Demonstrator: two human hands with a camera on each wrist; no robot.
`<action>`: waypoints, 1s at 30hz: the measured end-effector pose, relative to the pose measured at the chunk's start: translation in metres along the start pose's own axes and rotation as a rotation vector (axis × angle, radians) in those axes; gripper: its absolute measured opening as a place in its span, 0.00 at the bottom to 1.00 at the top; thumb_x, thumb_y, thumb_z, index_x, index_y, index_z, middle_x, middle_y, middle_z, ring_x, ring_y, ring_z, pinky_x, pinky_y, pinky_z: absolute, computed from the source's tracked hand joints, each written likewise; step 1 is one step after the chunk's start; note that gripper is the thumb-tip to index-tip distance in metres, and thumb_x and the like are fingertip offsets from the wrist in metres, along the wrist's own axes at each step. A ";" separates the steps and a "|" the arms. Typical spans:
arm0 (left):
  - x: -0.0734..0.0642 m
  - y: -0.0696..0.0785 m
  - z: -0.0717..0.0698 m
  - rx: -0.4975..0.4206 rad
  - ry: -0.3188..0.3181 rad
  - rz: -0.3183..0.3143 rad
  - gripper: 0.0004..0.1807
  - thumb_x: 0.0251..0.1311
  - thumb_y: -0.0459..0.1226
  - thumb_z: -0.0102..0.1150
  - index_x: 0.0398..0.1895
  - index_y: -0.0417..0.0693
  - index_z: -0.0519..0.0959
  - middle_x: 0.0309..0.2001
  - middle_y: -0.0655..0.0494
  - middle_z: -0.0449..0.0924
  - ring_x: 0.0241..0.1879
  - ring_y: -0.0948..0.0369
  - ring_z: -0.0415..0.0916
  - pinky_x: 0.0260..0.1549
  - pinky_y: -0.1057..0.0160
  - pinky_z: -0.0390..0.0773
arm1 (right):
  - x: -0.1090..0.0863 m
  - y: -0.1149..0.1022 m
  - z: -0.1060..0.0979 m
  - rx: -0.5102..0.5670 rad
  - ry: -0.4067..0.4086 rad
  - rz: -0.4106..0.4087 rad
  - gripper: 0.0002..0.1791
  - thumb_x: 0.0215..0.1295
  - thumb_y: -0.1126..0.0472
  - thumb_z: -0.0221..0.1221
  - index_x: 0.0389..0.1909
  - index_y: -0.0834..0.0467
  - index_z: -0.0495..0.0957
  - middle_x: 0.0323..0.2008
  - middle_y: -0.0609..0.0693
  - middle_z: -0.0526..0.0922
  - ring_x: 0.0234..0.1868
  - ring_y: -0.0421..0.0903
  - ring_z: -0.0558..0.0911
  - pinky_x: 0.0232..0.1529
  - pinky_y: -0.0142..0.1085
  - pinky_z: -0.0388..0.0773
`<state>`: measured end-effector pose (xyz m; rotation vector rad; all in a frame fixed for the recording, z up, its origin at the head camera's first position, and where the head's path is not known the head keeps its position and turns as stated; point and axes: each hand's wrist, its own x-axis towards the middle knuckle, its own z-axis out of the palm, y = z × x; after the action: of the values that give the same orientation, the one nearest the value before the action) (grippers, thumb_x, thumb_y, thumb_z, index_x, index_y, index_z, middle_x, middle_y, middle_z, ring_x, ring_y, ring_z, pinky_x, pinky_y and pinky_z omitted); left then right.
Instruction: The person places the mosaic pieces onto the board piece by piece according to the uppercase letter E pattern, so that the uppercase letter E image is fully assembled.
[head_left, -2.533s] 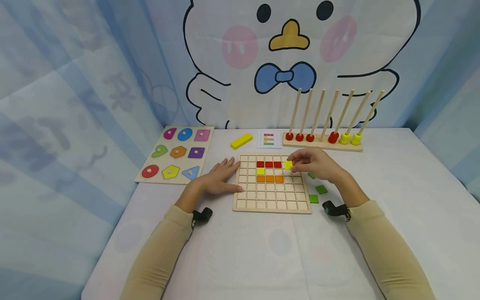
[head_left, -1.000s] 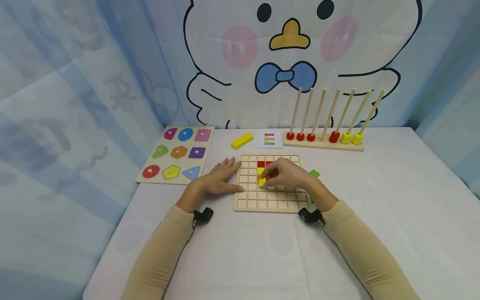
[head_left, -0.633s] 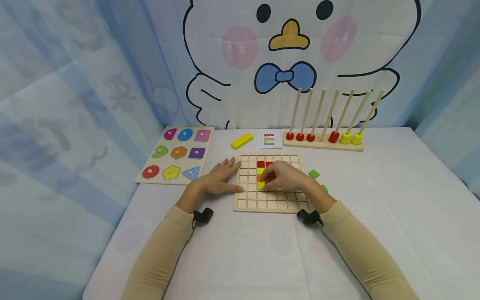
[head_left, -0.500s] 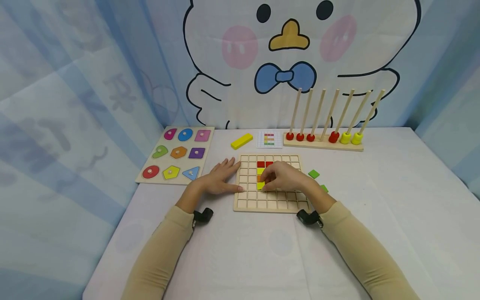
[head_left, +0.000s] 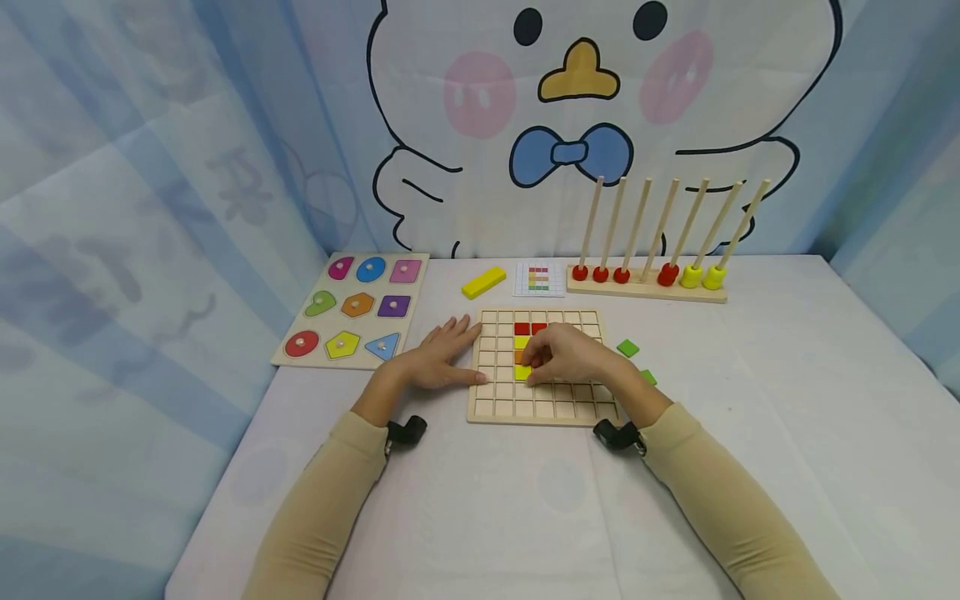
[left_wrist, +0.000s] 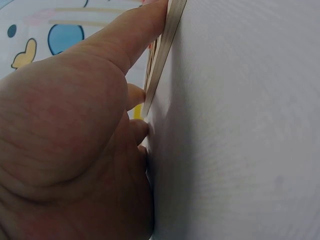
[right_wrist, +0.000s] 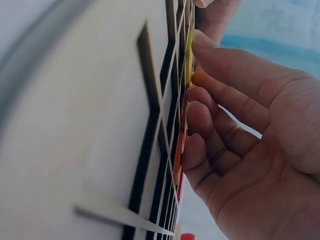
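Left hand (head_left: 441,358) lying spread, touching left edge of pale wooden grid board (head_left: 555,408); right hand (head_left: 567,353) pinching yellow square tile (head_left: 522,373) on it.

- I can read no words, numbers or brand names from here, neither in the head view nor from the two wrists.
- The small card (head_left: 538,279) on the table (head_left: 450,517) gives me a printed grid with rows of coloured squares, red at the top, green at the bottom; anything finer is too small for me.
- On the left curtain (head_left: 112,333) I get faint grey shapes, too blurred to make out.
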<state>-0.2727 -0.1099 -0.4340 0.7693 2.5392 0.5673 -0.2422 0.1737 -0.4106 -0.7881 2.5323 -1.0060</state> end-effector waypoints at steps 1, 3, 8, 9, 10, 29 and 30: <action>0.000 0.000 0.000 0.001 0.001 0.001 0.57 0.65 0.66 0.59 0.86 0.57 0.42 0.86 0.50 0.29 0.85 0.50 0.22 0.83 0.47 0.26 | 0.000 0.000 0.000 0.000 0.002 -0.002 0.12 0.59 0.62 0.76 0.42 0.59 0.88 0.34 0.48 0.87 0.36 0.44 0.80 0.40 0.36 0.80; 0.000 -0.001 0.000 0.004 0.005 0.002 0.57 0.65 0.66 0.59 0.86 0.56 0.42 0.86 0.50 0.29 0.85 0.50 0.22 0.83 0.47 0.26 | -0.001 0.000 -0.003 0.004 0.014 0.000 0.12 0.59 0.61 0.76 0.43 0.58 0.88 0.34 0.47 0.86 0.37 0.44 0.80 0.41 0.36 0.80; 0.000 0.000 0.001 0.007 0.009 -0.001 0.57 0.65 0.66 0.59 0.86 0.57 0.42 0.86 0.50 0.29 0.85 0.50 0.22 0.83 0.47 0.27 | -0.006 0.002 -0.017 0.019 0.079 -0.003 0.15 0.61 0.61 0.74 0.48 0.60 0.87 0.38 0.50 0.85 0.39 0.47 0.78 0.41 0.37 0.78; 0.000 0.000 0.001 0.007 0.009 -0.003 0.57 0.65 0.66 0.59 0.86 0.57 0.42 0.86 0.50 0.30 0.85 0.50 0.22 0.83 0.47 0.27 | -0.007 0.003 -0.020 0.023 0.095 0.001 0.16 0.62 0.61 0.74 0.49 0.61 0.87 0.39 0.51 0.85 0.39 0.48 0.78 0.41 0.38 0.78; 0.000 0.000 0.001 0.008 0.010 -0.004 0.57 0.65 0.66 0.59 0.86 0.57 0.42 0.86 0.50 0.30 0.85 0.50 0.22 0.83 0.47 0.27 | -0.009 0.004 -0.024 0.023 0.111 0.004 0.17 0.63 0.60 0.73 0.51 0.61 0.86 0.40 0.52 0.86 0.40 0.48 0.78 0.41 0.38 0.78; 0.000 0.001 0.003 0.020 0.018 -0.013 0.56 0.65 0.66 0.59 0.86 0.57 0.42 0.86 0.51 0.31 0.85 0.51 0.23 0.83 0.48 0.28 | -0.042 0.041 -0.073 -0.005 0.239 0.195 0.22 0.66 0.60 0.71 0.58 0.61 0.83 0.43 0.56 0.82 0.43 0.53 0.75 0.38 0.37 0.76; 0.000 0.001 0.003 0.023 0.018 -0.015 0.56 0.65 0.66 0.58 0.86 0.58 0.42 0.86 0.52 0.31 0.85 0.51 0.23 0.83 0.48 0.28 | -0.044 0.044 -0.075 -0.005 0.243 0.204 0.22 0.66 0.60 0.71 0.59 0.62 0.83 0.43 0.56 0.81 0.43 0.53 0.75 0.37 0.37 0.76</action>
<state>-0.2712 -0.1086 -0.4360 0.7562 2.5704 0.5430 -0.2576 0.2662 -0.3848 -0.4176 2.7497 -1.0827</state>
